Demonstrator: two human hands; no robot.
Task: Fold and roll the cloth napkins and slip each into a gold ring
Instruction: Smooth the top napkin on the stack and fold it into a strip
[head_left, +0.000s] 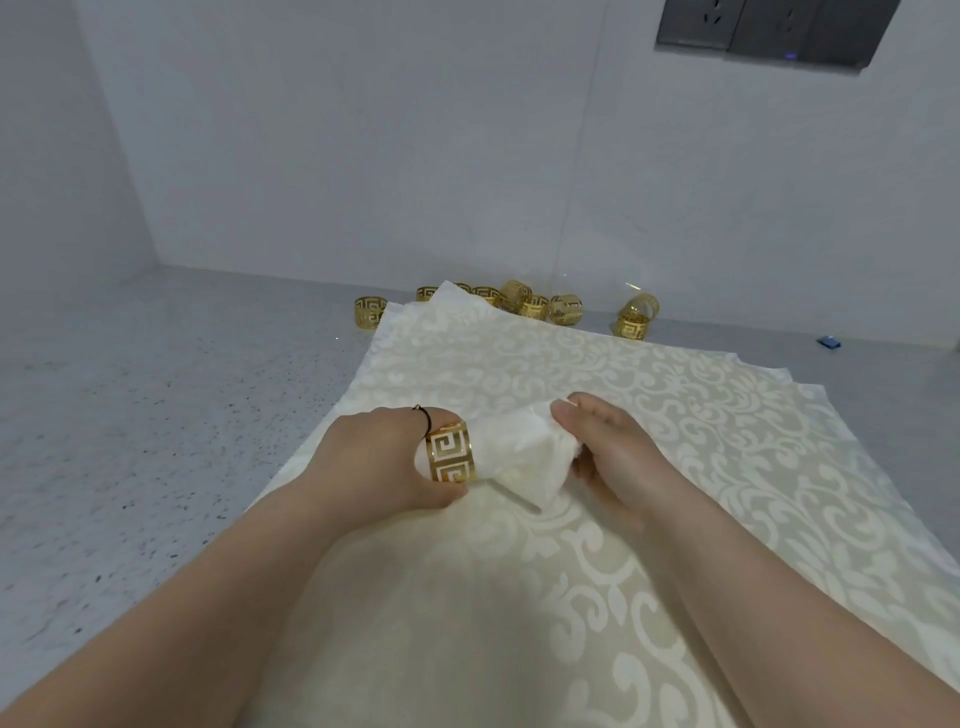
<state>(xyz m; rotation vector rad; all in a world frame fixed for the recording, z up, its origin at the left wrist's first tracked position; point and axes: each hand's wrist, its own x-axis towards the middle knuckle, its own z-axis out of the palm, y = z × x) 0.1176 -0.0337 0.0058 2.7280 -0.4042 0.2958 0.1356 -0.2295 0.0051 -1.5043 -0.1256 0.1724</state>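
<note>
A rolled cream napkin (519, 457) lies crosswise over a stack of flat, patterned cream napkins (649, 395). Its left end sits inside a gold ring (449, 453) with a Greek-key cut-out. My left hand (384, 462) grips that ring from the left, thumb below it. My right hand (608, 447) pinches the roll's right end, thumb on top and fingers under the cloth. Several loose gold rings (535, 304) lie behind the stack near the wall.
The stack lies on a grey speckled counter (156, 415) that meets white walls at the back and left. A small blue object (829, 342) lies at the far right. A dark outlet panel (769, 31) is mounted high on the wall.
</note>
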